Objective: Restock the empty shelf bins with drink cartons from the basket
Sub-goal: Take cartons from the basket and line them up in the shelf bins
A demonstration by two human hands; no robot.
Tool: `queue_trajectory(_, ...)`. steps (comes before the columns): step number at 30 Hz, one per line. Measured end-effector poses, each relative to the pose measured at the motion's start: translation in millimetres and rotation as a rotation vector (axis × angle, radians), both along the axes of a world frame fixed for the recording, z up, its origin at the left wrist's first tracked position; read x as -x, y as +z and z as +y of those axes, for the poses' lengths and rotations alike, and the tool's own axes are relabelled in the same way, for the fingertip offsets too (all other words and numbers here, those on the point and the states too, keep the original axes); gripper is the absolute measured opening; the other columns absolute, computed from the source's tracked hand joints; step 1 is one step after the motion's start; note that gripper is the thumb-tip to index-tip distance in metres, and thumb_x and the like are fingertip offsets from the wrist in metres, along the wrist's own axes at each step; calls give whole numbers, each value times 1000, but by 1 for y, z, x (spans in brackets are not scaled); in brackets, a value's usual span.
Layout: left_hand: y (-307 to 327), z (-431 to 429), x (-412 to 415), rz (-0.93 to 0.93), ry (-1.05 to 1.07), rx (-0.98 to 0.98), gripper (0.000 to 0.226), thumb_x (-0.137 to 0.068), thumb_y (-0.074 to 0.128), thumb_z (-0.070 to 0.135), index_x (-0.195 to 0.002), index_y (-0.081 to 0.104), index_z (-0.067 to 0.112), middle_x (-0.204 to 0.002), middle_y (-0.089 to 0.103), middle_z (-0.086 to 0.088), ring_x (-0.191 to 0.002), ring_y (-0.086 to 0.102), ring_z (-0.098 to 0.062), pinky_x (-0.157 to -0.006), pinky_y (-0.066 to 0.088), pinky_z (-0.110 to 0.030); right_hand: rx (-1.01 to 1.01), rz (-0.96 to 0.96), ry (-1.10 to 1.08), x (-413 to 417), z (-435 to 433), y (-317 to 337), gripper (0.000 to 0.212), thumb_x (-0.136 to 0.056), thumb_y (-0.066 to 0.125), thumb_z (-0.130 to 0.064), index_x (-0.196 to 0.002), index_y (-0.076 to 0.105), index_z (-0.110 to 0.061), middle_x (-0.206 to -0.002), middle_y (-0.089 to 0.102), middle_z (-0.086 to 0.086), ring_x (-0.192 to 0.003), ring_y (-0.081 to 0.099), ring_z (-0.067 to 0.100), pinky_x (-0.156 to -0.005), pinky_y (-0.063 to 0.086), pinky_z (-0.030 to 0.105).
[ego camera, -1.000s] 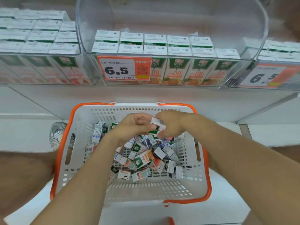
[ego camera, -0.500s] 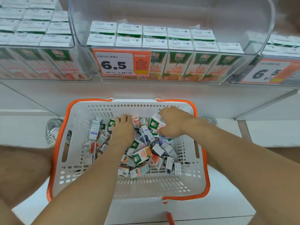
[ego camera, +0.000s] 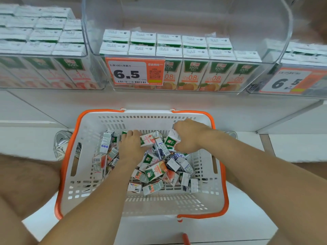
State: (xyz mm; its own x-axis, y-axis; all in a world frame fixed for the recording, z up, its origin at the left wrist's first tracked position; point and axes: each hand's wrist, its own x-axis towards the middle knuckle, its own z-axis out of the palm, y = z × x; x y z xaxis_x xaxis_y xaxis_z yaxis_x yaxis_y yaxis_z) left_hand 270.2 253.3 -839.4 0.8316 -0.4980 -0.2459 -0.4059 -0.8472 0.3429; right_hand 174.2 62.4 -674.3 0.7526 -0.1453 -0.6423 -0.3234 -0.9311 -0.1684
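Hands dropped into the basket [ego camera: 138, 119]. Left hand [ego camera: 130, 145] pinches a pink carton [ego camera: 148, 139], right hand [ego camera: 190, 135] a green carton [ego camera: 172, 141]. Lift them gently.

Left hand [ego camera: 131, 147] among cartons [ego camera: 155, 171], right hand [ego camera: 192, 136] gripping green carton [ego camera: 171, 141]

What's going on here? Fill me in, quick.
A person reaches with both hands into a white basket of small drink cartons. The right hand grips a green-labelled carton at the far end of the pile. The left hand is down on the pile beside a peach carton; whether it grips it is unclear. The middle bin above holds two rows of orange juice cartons, with space behind them.
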Motion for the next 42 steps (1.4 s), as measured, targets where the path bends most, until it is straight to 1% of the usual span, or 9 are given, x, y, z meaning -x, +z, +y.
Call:
queue_trajectory(3,29,7,-1,208,95,251,58,-79,87,46,-125,60,21,-124,53,-7,-110,54,-26,-94,45,-37,5,-55,19,-9,7,20,22,-87,71,-20,-85,52,-8,-81,54,7,-69,54,24,-55,44,35)
queue_trajectory(7,104,14,-7,650,167,568,43,-84,87,34,-116,63,19,-122,50,-6,-108,68,-34,-81,63,-40,23,-163,43,-20,26,52,28,-84,73,-21,-98,54,-5,-89,58,12,-81,62,33,-58,51,43)
queue_trajectory(10,168,29,-13,814,107,655,31,-88,84,13,-116,72,17,-134,49,-15,-98,76,-34,-81,64,-34,52,-232,53,-21,46,83,30,-87,73,-24,-96,47,-13,-88,50,6,-76,59,28,-49,39,33)
queue_trajectory(13,221,51,-19,729,34,594,30,-88,80,2,-108,78,23,-130,61,-7,-93,75,-28,-92,61,-47,107,-352,47,-15,70,114,31,-87,71,-24,-81,41,-16,-82,49,6,-65,52,22,-47,36,32)
queue_trajectory(18,309,88,-26,492,-97,441,38,-77,90,13,-109,77,28,-118,71,3,-109,66,-5,-107,51,-39,52,-558,61,-11,103,158,31,-85,69,-28,-101,46,-13,-87,54,5,-81,60,30,-65,57,42)
queue_trajectory(25,400,122,-70,227,-132,575,22,-94,76,11,-113,74,20,-112,75,-4,-106,73,-23,-97,59,-46,-103,-1041,-25,-33,113,194,45,-97,67,-44,-129,47,-18,-97,57,-2,-97,51,25,-79,49,44)
queue_trajectory(31,422,102,-139,-149,-164,657,32,-99,66,15,-121,64,38,-112,69,8,-88,64,-7,-79,52,-34,-129,-1241,-70,-63,103,213,34,-97,70,-31,-123,50,-25,-113,59,-2,-99,46,23,-79,44,44)
queue_trajectory(36,394,51,-177,-370,-151,636,40,-97,68,10,-130,66,32,-122,65,2,-114,60,-19,-102,48,-37,-121,-1245,-120,-88,93,219,31,-97,69,-32,-121,50,-24,-108,61,-2,-99,51,27,-76,46,44)
queue_trajectory(42,360,10,-204,-257,-291,53,51,-106,53,17,-149,50,42,-145,55,-2,-138,47,-32,-112,36,-58,-72,-1200,-152,-102,82,217,33,-97,69,-33,-122,50,-23,-103,62,-1,-96,53,28,-73,44,41)
